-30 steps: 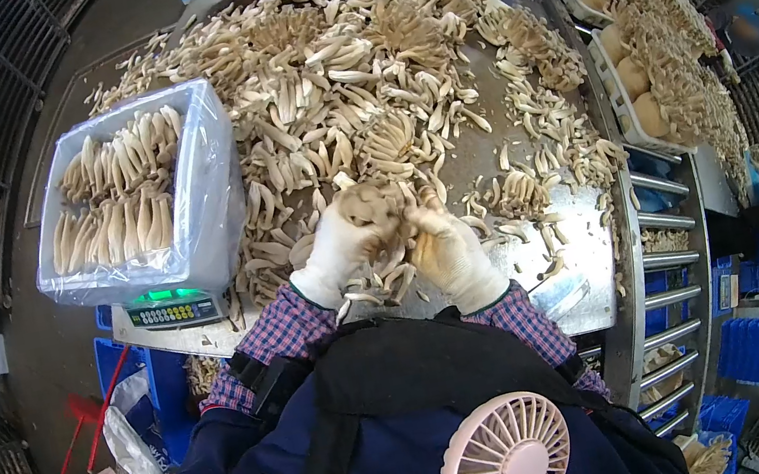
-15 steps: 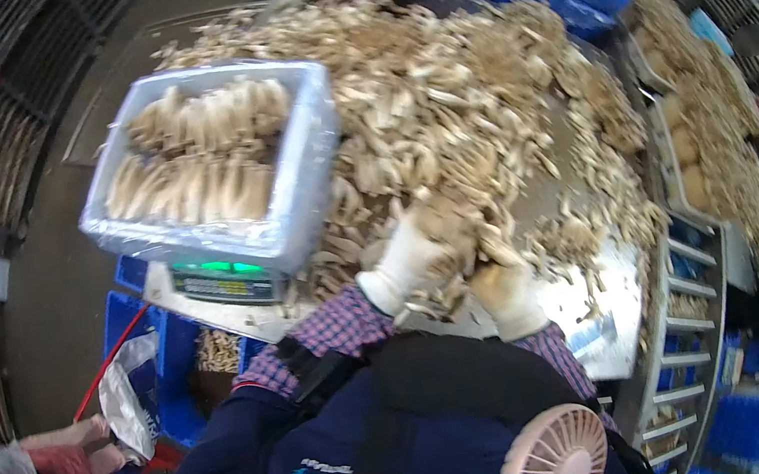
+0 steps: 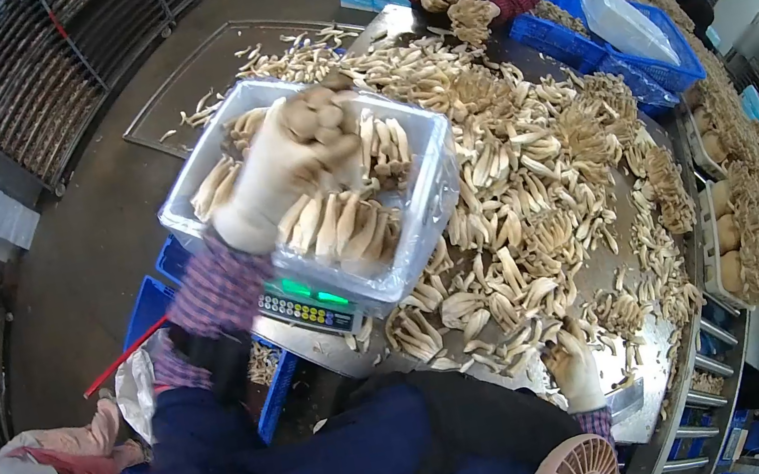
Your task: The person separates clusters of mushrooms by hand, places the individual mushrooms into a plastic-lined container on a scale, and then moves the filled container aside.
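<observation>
Over the white, film-lined rectangular box [image 3: 430, 223]: left hand in a white glove [image 3: 269, 185], fingers wrapped round a small bundle of brown-capped mushrooms [image 3: 318, 118], caps showing at the far end of the grip. Motion blur; can't tell if the bundle touches the ones inside. Just below the grip, a row of pale stems [image 3: 333, 230] lies side by side in the box; lower again, under the box, scale with dark keypad and lit green display [image 3: 296, 310]. Right hand in a white glove [image 3: 574, 370] is well apart from the left, at the near edge of the loose mushroom pile [image 3: 503, 230]; can't tell if it's pinching anything. Handling, my read: light, stems firm but snappable, caps bruise easily, maybe slick if damp. Best hold: palm round mid-stems, low squeeze, caps free.
</observation>
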`<state>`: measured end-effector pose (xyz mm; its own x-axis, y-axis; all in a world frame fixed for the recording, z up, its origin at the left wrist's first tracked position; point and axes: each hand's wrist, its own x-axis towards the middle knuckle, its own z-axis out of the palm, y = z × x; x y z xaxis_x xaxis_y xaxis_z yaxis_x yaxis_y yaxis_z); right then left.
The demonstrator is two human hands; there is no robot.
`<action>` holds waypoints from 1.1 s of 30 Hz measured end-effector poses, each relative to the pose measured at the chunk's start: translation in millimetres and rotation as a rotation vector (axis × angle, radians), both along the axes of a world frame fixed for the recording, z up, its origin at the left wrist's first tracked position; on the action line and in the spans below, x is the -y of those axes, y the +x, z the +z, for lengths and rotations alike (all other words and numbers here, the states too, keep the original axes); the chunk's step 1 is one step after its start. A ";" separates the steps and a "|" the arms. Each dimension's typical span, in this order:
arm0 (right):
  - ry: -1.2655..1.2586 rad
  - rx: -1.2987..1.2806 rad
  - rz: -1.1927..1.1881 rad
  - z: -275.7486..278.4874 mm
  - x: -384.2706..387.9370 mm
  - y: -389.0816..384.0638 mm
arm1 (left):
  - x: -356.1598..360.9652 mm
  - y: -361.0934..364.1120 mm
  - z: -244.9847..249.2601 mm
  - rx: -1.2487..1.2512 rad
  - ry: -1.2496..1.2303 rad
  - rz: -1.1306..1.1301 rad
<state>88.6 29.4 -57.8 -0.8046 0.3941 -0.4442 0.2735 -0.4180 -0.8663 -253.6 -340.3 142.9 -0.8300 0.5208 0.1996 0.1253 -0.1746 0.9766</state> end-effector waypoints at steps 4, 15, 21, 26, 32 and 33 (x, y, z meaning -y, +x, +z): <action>-0.197 0.030 -0.192 -4.8 5.6 36.7 | 54.6 -82.5 -6.1 -0.536 -0.717 0.078; -0.262 0.039 -0.441 -35.3 54.8 71.5 | 37.5 -173.1 -43.8 -2.037 -0.960 -0.902; -0.173 0.121 -0.486 -28.2 95.8 49.4 | 46.4 -228.9 -60.4 -1.775 -0.728 -1.025; -0.244 0.126 -0.516 -17.5 113.9 26.4 | 62.3 -212.9 -15.3 -1.579 -0.833 -1.028; 0.242 0.137 -0.302 -24.4 110.3 25.8 | 102.0 -212.9 -11.8 -1.137 -0.995 -0.267; 0.017 0.084 -0.448 -21.3 109.5 21.6 | 105.8 -213.9 -25.6 -1.086 -1.073 -0.224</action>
<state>110.2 -80.1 -79.1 -0.5145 0.7028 -0.4913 0.1389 -0.4971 -0.8565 -467.5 -446.1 117.3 -0.4258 0.8994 0.0987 0.9029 0.4153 0.1104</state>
